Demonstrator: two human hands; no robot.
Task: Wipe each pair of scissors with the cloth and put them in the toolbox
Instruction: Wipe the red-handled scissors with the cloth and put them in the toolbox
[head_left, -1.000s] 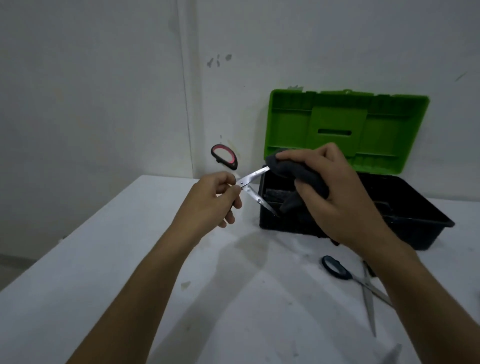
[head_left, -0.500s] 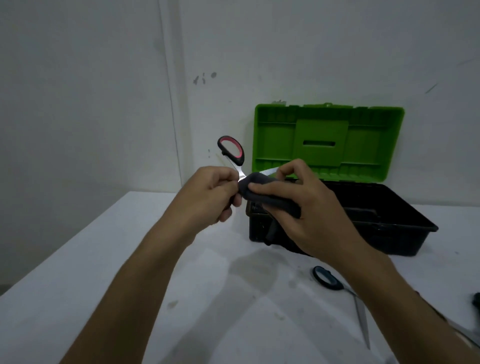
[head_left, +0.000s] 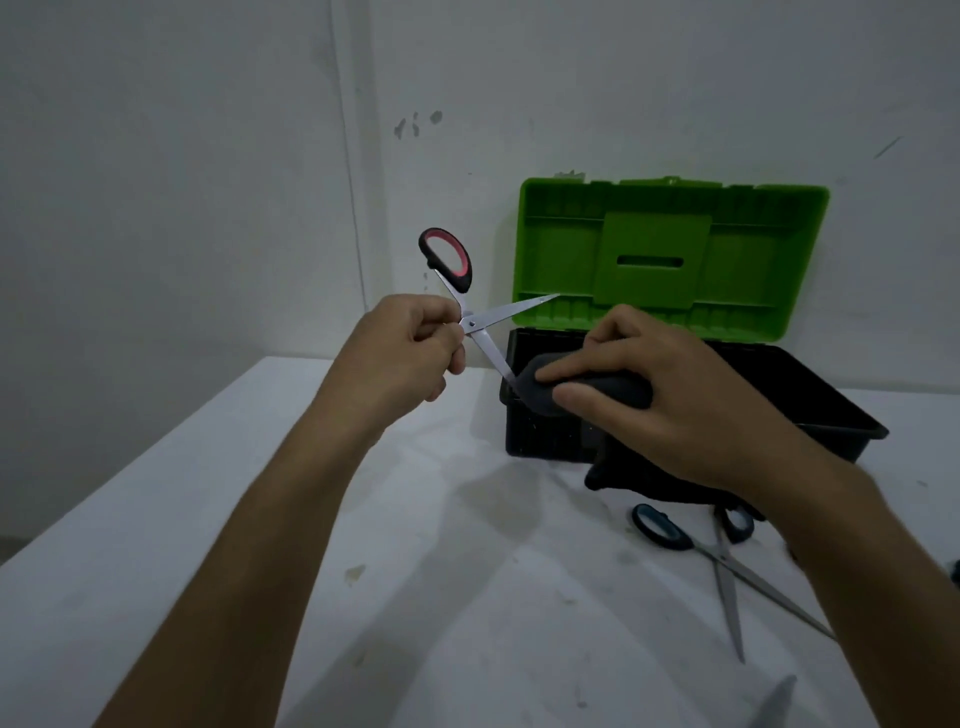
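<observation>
I am in the middle of cleaning one pair, so most of the job looks still ahead of me. My left hand (head_left: 410, 348) is curled around the lower handle of the red-handled scissors (head_left: 470, 322), holding them up in the air just left of the toolbox (head_left: 852, 415), blades spread wide. My right hand (head_left: 670, 384) pinches the dark cloth (head_left: 597, 397) around the tip of the lower blade, in front of the toolbox's near-left corner; the upper blade points bare toward the green lid (head_left: 670, 249), which stands open. This pair has not gone in yet. On the table in front of the toolbox lie the blue-handled scissors (head_left: 722, 561), open and unwiped as far as I can judge. I cannot see into the toolbox well enough to say whether anything is stored.
</observation>
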